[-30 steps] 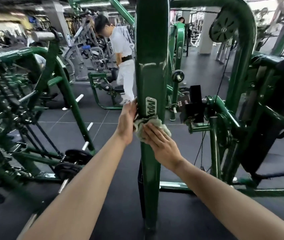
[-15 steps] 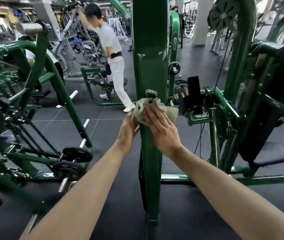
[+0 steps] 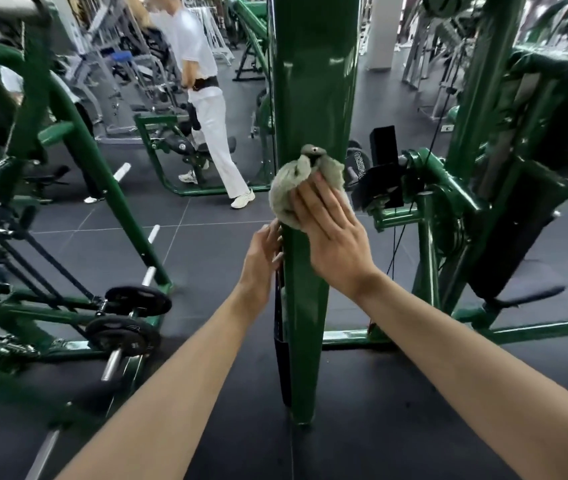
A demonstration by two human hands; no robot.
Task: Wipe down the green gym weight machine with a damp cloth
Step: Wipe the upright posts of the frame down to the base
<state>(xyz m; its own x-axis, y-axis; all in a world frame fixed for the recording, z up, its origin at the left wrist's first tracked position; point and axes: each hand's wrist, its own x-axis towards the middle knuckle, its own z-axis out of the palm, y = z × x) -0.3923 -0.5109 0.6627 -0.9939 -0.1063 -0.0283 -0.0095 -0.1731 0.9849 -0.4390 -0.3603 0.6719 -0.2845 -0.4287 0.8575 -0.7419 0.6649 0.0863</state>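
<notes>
While our right hand (image 3: 331, 233) presses the soft, limp grey-green cloth (image 3: 293, 188) flat-fingered against the rigid glossy green steel post (image 3: 313, 98), our left hand (image 3: 263, 258) rests loosely open-fingered on its edge.

Dark tiled floor (image 3: 206, 244), white pillar (image 3: 384, 29)

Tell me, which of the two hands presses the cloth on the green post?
The right hand: its fingers lie flat over the grey cloth. The left hand touches only the green post, lower down.

Crumpled grey-green cloth (image 3: 298, 188) bunched against upright glossy green post (image 3: 313, 98)
</notes>
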